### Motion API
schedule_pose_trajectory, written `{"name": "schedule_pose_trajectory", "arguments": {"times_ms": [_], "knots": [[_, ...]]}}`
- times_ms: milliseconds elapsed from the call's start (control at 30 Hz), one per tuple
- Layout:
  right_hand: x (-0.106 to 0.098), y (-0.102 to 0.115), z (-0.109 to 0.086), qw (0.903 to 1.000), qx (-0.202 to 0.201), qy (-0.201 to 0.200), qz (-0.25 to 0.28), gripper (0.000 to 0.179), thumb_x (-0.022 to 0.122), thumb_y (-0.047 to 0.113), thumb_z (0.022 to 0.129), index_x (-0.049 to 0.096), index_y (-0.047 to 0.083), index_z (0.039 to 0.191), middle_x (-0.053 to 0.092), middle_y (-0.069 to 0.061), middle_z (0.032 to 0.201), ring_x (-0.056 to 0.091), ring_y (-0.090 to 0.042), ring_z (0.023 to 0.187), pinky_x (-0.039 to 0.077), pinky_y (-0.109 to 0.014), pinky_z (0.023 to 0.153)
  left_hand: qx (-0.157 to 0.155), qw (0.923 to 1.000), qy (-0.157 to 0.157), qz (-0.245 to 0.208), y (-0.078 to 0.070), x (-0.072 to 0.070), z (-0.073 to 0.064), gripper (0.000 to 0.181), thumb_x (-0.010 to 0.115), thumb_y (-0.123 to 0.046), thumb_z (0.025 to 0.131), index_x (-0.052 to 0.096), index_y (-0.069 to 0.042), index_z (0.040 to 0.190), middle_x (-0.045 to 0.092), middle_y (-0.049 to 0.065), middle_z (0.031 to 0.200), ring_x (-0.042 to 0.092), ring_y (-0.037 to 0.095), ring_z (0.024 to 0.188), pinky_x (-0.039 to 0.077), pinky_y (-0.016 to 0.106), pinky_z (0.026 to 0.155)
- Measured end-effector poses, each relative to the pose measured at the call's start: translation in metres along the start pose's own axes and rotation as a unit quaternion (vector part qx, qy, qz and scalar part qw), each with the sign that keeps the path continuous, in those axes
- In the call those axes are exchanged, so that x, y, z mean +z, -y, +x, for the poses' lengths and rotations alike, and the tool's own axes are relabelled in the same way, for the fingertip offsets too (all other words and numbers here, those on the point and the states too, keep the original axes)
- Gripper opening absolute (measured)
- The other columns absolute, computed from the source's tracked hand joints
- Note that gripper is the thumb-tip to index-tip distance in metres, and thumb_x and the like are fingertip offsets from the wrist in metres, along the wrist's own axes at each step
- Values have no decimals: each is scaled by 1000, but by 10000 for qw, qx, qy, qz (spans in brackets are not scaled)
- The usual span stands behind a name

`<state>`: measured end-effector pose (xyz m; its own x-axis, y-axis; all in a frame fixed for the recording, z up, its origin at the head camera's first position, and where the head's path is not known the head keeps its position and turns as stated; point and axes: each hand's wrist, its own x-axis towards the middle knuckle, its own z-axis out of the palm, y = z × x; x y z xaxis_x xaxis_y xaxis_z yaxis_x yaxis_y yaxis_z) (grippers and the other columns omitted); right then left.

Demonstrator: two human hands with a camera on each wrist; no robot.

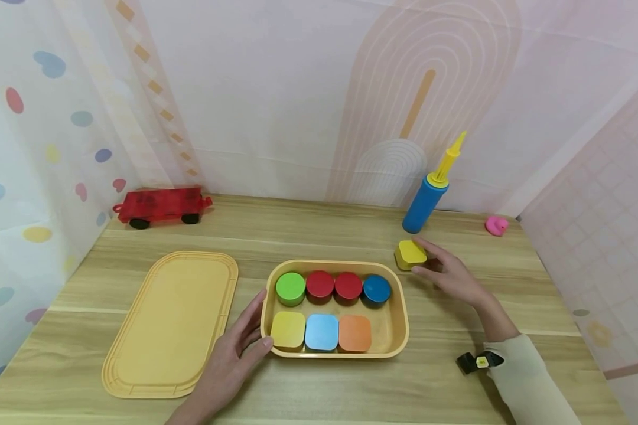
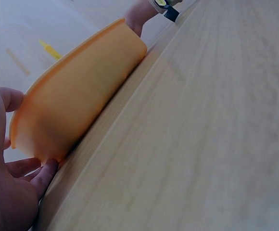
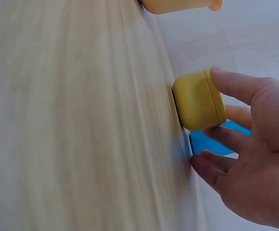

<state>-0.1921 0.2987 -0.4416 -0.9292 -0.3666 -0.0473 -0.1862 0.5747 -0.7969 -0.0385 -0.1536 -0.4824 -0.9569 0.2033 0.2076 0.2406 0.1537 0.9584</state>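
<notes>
A yellow-orange plastic box (image 1: 399,330) stands on the table. Along its back lie round pieces: green (image 1: 290,287), two red (image 1: 320,285), and dark blue (image 1: 376,290). Square yellow (image 1: 288,329), light blue (image 1: 321,332) and orange (image 1: 355,333) pieces fill its front row. My left hand (image 1: 234,357) holds the box's left end, thumb at the rim and fingers against the side (image 2: 67,101). Right of the box, my right hand (image 1: 452,274) pinches a small yellow square container (image 1: 410,254) between thumb and fingers. A lid seam shows on that container (image 3: 197,101), whose base is at the tabletop.
A flat yellow-orange lid (image 1: 172,324) lies left of the box. A red toy wagon (image 1: 162,205) stands at the back left. Behind the right hand are a blue and yellow hand pump (image 1: 425,203) and a pink toy duck (image 1: 496,225), near the curtain.
</notes>
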Motion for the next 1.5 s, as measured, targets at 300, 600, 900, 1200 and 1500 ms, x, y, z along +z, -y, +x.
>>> {"name": "schedule_pose_trajectory", "arguments": {"times_ms": [300,600,900,1200,1500], "knots": [[-1,2,-4,10000,-69,-41,-14,58,65,8,112,45,-1,166,47,-26,168,54,-44,143,50,-66,120,-21,10000,5,14,-1,0,0,74,66,-4,111,34,-21,176,42,22,173,57,10,146,51,16,116],[-1,2,-6,9991,-177,-250,-284,55,73,7,108,55,-3,159,60,-26,156,63,-45,132,54,-66,116,-9,10000,-6,39,0,0,-1,74,66,-4,111,34,-21,176,42,22,174,56,8,147,51,16,116],[-1,2,-8,9977,-69,-336,-581,59,78,6,104,56,-7,156,61,-31,153,63,-50,132,56,-67,114,2,10000,-10,26,-2,0,-1,74,66,-3,111,34,-20,176,42,23,173,56,9,147,51,16,115],[-1,7,-10,9959,-113,-482,-759,51,80,5,102,62,-9,148,66,-29,145,65,-48,130,58,-66,111,-20,10000,-15,10,-1,0,-1,74,66,-4,111,34,-21,176,42,22,173,56,8,147,51,16,116],[-4,17,-21,9927,-299,-847,-802,52,82,7,101,63,-8,147,68,-29,143,62,-48,132,53,-69,115,89,9999,11,-51,-1,1,0,75,65,-1,110,34,-19,176,42,23,173,59,13,146,52,17,115]]}}
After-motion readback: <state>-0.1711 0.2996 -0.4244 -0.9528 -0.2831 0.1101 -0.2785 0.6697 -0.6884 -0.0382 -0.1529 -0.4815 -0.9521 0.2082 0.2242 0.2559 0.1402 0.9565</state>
